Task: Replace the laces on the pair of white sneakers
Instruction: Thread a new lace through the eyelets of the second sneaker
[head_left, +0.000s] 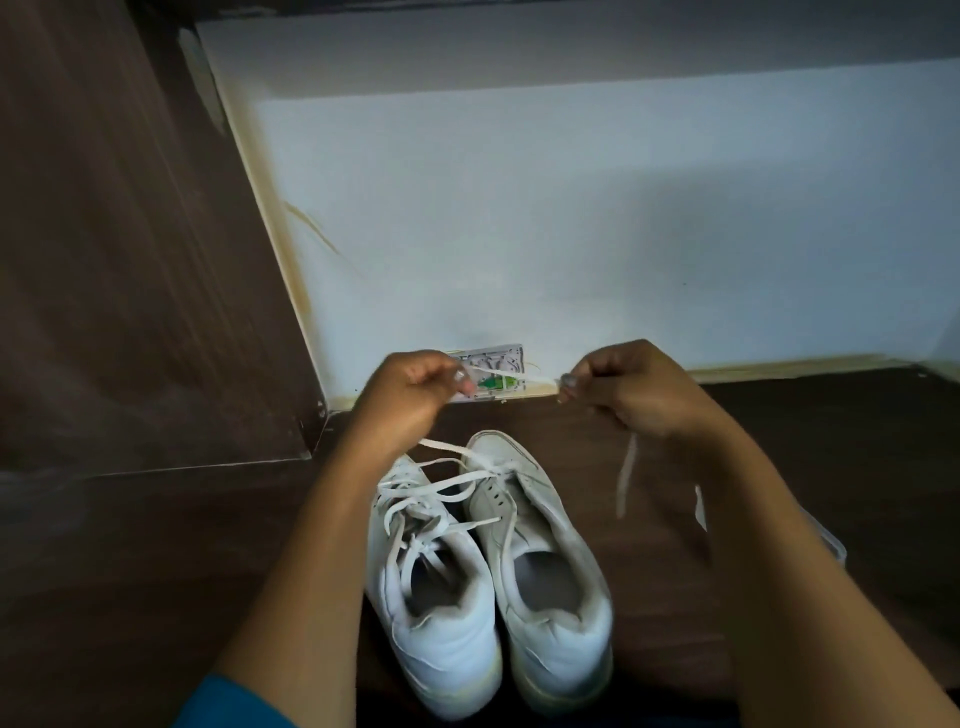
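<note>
Two white sneakers stand side by side on the dark floor, heels toward me. The left sneaker (431, 597) carries loose white laces (431, 493) that spill across both shoes. The right sneaker (545, 582) shows bare eyelets. Above the toes, my left hand (410, 395) and my right hand (628, 389) each pinch one white lace (519, 375), stretched taut between them. Its loose ends (626, 478) hang down below my right hand.
A white wall (571, 234) rises just beyond the shoes, with an uncovered socket box (493, 371) at its foot behind the stretched lace. A brown wooden panel (130, 260) closes off the left side. The dark wooden floor (156, 571) extends left and right.
</note>
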